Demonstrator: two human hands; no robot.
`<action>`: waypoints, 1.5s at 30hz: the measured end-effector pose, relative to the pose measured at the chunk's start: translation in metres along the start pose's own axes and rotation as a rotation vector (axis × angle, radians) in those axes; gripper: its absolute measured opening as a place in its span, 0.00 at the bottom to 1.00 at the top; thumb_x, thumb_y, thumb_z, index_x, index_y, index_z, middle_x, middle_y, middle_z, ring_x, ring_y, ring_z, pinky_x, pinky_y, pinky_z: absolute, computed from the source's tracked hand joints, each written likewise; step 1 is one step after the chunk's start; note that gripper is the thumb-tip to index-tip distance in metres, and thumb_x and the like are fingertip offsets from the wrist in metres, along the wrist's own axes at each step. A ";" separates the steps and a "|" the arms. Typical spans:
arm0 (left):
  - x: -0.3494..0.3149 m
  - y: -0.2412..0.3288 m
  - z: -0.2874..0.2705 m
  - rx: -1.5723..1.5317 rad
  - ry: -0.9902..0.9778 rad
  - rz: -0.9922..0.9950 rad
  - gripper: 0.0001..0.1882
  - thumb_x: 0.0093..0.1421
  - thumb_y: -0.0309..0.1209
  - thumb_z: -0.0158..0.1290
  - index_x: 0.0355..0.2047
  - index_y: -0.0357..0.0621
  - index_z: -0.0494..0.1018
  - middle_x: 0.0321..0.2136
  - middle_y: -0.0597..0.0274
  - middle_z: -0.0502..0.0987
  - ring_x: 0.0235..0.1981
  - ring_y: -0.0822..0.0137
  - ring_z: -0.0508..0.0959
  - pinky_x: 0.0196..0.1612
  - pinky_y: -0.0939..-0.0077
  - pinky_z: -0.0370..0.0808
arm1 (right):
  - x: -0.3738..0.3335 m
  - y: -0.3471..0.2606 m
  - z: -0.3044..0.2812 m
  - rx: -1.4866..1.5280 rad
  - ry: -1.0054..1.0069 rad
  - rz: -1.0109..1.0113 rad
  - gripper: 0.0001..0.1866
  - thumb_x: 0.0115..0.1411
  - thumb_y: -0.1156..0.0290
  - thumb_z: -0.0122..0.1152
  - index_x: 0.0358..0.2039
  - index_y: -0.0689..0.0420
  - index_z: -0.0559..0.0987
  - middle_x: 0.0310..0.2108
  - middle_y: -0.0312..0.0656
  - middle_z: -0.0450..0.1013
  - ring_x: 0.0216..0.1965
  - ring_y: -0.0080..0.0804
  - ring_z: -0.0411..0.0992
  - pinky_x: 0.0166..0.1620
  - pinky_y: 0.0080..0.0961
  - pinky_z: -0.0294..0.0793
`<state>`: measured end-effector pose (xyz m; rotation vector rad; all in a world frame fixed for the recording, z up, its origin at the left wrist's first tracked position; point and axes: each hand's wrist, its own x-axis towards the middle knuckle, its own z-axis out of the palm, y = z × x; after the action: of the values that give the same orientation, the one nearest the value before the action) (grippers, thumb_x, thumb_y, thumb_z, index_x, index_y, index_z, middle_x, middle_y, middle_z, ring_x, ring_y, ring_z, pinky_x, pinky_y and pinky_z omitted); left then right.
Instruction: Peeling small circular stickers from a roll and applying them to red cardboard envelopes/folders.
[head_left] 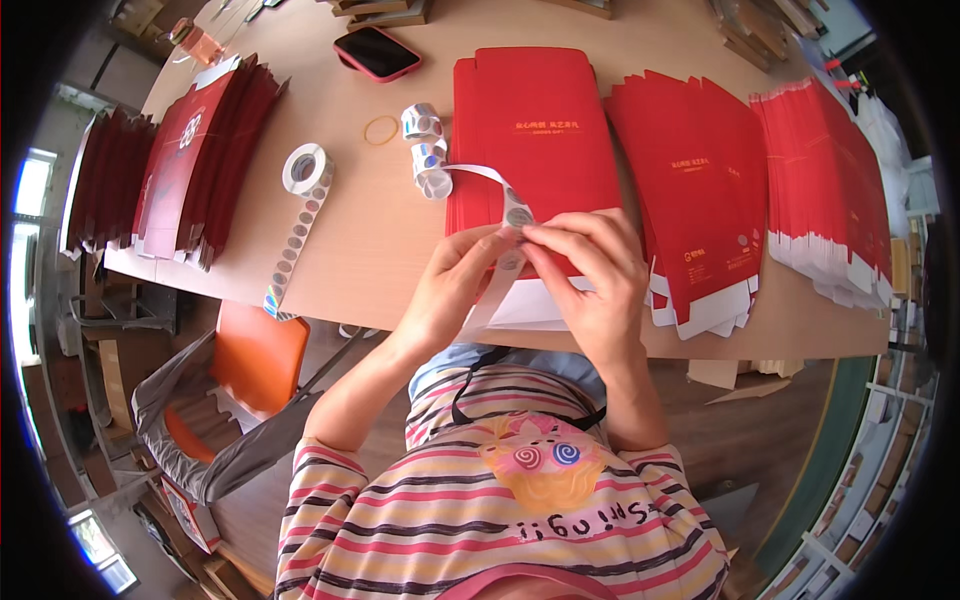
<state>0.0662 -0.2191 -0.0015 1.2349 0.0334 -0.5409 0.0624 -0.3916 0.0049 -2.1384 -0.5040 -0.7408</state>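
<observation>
Apparently for steadiness, the sticker strip (517,216) was pinched by left hand (452,280) and right hand (603,280) above the red stack (535,110).

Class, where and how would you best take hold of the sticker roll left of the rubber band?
From the left and above, pinch the sticker roll by its left wall. Its open-looking centre shows from above, probably offering an inner edge, and its strip trails off the right, so a left grip should avoid tugging it.
</observation>
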 end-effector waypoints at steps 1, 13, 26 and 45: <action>-0.001 -0.001 0.000 -0.018 0.022 0.018 0.20 0.71 0.37 0.41 0.46 0.28 0.71 0.40 0.52 0.78 0.43 0.66 0.79 0.48 0.70 0.75 | 0.001 -0.001 0.005 -0.058 0.009 -0.025 0.12 0.46 0.76 0.72 0.32 0.54 0.81 0.31 0.33 0.75 0.34 0.33 0.72 0.36 0.32 0.69; 0.006 -0.005 0.005 0.216 0.189 0.087 0.24 0.69 0.45 0.46 0.26 0.36 0.77 0.17 0.75 0.67 0.20 0.83 0.61 0.22 0.82 0.55 | -0.005 0.000 0.018 -0.095 -0.040 -0.036 0.13 0.42 0.78 0.71 0.29 0.55 0.77 0.31 0.34 0.75 0.33 0.34 0.71 0.35 0.32 0.68; 0.012 -0.019 -0.007 0.137 0.146 0.023 0.21 0.68 0.43 0.48 0.32 0.35 0.78 0.24 0.72 0.74 0.25 0.83 0.67 0.29 0.86 0.64 | -0.016 0.004 0.017 -0.435 -0.020 -0.377 0.10 0.47 0.76 0.66 0.34 0.56 0.83 0.34 0.31 0.76 0.33 0.25 0.73 0.33 0.23 0.65; 0.006 -0.008 0.006 -0.305 0.110 0.086 0.24 0.72 0.43 0.41 0.50 0.33 0.75 0.47 0.60 0.78 0.45 0.76 0.76 0.52 0.77 0.71 | -0.014 0.007 0.012 0.140 -0.060 0.048 0.20 0.49 0.76 0.73 0.42 0.59 0.75 0.35 0.38 0.77 0.34 0.28 0.75 0.40 0.24 0.71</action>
<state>0.0667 -0.2282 -0.0081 0.9623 0.1501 -0.3761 0.0600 -0.3877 -0.0151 -2.0401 -0.5196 -0.5984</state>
